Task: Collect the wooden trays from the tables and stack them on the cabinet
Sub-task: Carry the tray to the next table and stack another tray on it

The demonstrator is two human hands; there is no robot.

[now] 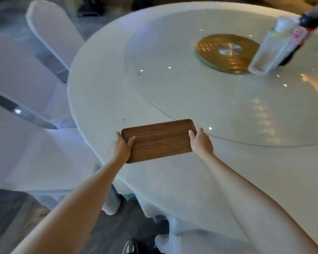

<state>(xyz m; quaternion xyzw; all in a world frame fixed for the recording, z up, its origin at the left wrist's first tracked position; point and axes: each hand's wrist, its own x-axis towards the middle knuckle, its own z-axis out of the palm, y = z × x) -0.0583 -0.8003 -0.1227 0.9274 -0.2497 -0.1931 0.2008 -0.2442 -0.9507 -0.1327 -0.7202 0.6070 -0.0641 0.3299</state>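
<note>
At the near edge of a round, cloth-covered counter (103, 99), a person's left hand (120, 149) and right hand (201, 142) grip a wooden tray (159, 139) by its short ends, fingers clamped on the rims, apparently to carry it level, perhaps just lifted.

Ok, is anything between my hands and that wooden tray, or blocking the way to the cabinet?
Nothing is between them: the left hand and right hand each grip one short end of the wooden tray. The cabinet is not in view, so that path cannot be judged.
</note>
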